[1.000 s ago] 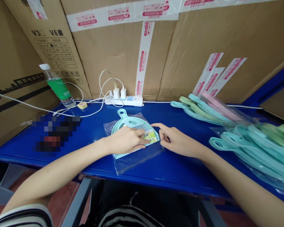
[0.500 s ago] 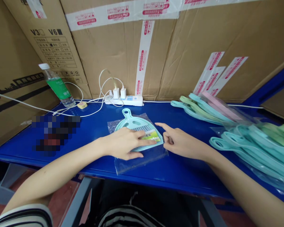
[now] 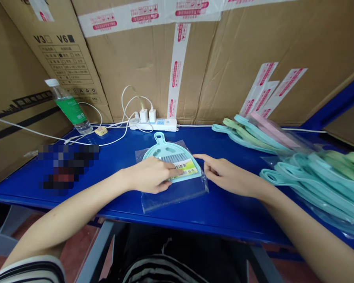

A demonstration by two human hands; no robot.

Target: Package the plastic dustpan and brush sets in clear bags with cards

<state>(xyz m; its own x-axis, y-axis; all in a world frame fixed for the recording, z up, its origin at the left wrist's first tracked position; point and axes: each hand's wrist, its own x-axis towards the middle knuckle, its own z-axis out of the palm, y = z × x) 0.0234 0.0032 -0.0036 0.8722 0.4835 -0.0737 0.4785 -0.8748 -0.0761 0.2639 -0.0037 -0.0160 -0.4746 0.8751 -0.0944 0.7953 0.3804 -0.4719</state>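
Mostly pale turquoise dustpan set (image 3: 163,150)

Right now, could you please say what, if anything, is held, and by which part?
Nothing appears gripped: the left hand rests over the lower left of the clear-bagged, light-blue plastic dustpan; the right hand points beside it.

Short white sleeve with black bands (image 3: 31,271) on the left upper arm, matching black-and-white striped shirt fabric (image 3: 162,271) at the waist, black lower garment (image 3: 183,245) across the lap, slim forearms bare, slender five-fingered left hand (image 3: 152,175).
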